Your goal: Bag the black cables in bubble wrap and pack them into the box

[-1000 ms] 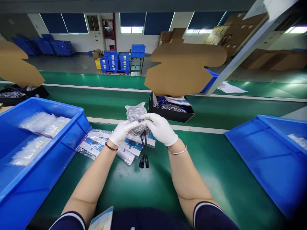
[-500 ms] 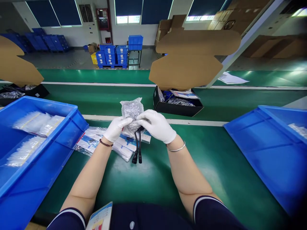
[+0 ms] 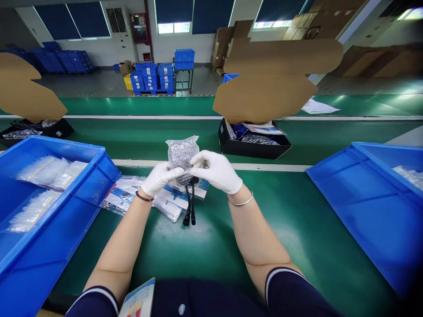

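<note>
Green surface (image 3: 205,251) runs bare toward the viewer from the clear bag (image 3: 181,154). Left of the bag, a blue bin (image 3: 99,176) crowds leaflet packets (image 3: 132,198) at its edge. Left hand (image 3: 160,178) and right hand (image 3: 216,171), gloved, pinch the bag's lower end; black cable plugs (image 3: 189,216) dangle below. Right of the bag, another blue bin (image 3: 363,198) sits well apart.

Your hands cover the lower part of the clear bag (image 3: 182,152). Both blue bins (image 3: 66,193) run past the frame edges. The pouches (image 3: 42,171) inside blur.
</note>
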`<state>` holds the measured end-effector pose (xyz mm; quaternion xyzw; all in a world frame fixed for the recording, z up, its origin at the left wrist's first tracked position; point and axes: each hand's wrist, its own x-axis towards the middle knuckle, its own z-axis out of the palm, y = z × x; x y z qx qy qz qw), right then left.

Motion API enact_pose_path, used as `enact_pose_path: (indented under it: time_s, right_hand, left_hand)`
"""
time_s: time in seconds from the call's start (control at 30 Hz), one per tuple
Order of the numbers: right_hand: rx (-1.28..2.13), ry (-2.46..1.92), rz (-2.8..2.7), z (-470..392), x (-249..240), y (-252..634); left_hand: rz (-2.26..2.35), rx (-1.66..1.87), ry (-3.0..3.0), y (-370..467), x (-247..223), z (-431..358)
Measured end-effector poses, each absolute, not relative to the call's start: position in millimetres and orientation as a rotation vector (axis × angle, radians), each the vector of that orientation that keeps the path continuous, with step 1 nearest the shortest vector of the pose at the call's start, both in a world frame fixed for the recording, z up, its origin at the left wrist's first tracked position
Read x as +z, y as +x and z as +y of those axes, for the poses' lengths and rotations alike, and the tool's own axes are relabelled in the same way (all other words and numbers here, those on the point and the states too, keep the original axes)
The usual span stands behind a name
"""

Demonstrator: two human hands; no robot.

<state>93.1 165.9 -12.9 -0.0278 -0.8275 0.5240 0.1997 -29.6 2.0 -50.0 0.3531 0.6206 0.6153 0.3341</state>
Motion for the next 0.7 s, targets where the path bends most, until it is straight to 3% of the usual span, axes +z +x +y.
enact_pose_path:
  time_s: [0.47,0.7]
  right_hand:
    - [1.535,-0.118,-2.287,165,-18,88]
    - [1.783,0.080,-1.961,157,-18,92]
  left_hand:
    - [1.501,1.680,0.787,-39,-61,5]
    - [0.643,1.997,0.266,-4,-49,21]
